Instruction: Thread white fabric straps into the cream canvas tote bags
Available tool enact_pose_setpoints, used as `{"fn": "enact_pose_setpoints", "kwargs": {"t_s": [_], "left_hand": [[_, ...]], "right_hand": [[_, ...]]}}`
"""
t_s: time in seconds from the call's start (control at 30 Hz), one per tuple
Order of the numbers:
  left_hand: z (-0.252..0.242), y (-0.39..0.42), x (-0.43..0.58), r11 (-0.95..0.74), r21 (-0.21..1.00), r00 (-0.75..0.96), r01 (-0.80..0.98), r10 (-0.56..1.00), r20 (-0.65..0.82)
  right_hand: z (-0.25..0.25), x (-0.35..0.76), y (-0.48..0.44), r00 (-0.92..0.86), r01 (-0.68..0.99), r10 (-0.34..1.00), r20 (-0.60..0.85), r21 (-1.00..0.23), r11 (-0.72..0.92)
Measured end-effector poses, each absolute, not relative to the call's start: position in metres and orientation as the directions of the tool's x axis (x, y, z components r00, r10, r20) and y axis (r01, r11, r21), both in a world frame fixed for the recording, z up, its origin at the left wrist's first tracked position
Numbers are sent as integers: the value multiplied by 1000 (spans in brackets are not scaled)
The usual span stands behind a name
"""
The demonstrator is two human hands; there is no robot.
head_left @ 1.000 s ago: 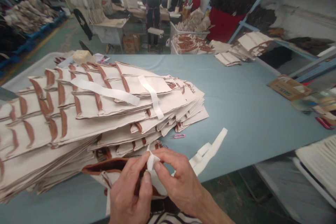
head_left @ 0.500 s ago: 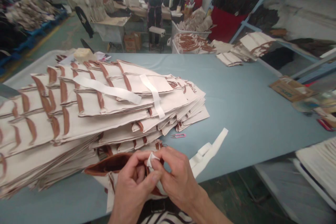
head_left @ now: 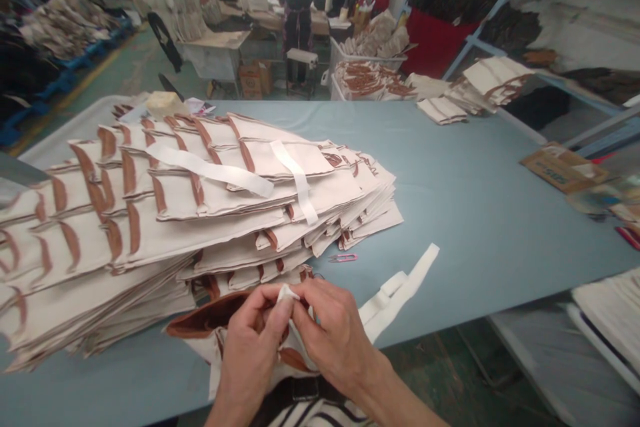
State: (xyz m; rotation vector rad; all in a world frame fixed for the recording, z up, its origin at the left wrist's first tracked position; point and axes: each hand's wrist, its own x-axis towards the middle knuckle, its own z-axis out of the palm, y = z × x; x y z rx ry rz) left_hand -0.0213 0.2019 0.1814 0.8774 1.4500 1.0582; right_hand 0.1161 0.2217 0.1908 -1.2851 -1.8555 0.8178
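My left hand (head_left: pixel 250 340) and my right hand (head_left: pixel 335 333) meet at the table's near edge. Both pinch a small folded tip of white fabric (head_left: pixel 287 291) between thumbs and fingers; what it belongs to is hidden by the hands. Under and behind them sits a cream cloth bag (head_left: pixel 216 347) whose mouth shows a brown lining. A white fabric strip (head_left: pixel 415 273) lies right of my right hand, its near end passing behind that hand. Just beyond the hands rest pink thread snips (head_left: pixel 344 257).
Large stacks of cream pieces with brown edges (head_left: pixel 210 227) cover the table's left side, two white strips (head_left: pixel 295 180) on top. The blue-grey table (head_left: pixel 480 213) extends right. Cream pieces (head_left: pixel 475 93) and a cardboard box (head_left: pixel 563 168) lie farther off. A person (head_left: pixel 296 7) stands behind.
My fingers have shifted their pinch on the white fabric tip, with the left thumb now pressed up against it. The view has moved slightly.
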Motion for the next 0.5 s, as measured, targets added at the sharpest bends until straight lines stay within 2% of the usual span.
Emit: {"fn": "enact_pose_setpoints", "kwargs": {"t_s": [0.2,0.37,0.5], "left_hand": [[169,202,-24,325,942,-228,-80,914,-335],[167,201,-17,345,929,-254,-136,894,-370],[169,204,-13,374,911,-221,-176,886,-407]], "right_hand": [[187,115,222,-188,387,974,127,-902,193],[178,111,222,-179,307,972,150,-930,200],[175,110,222,-151,330,965,213,-910,252]]}}
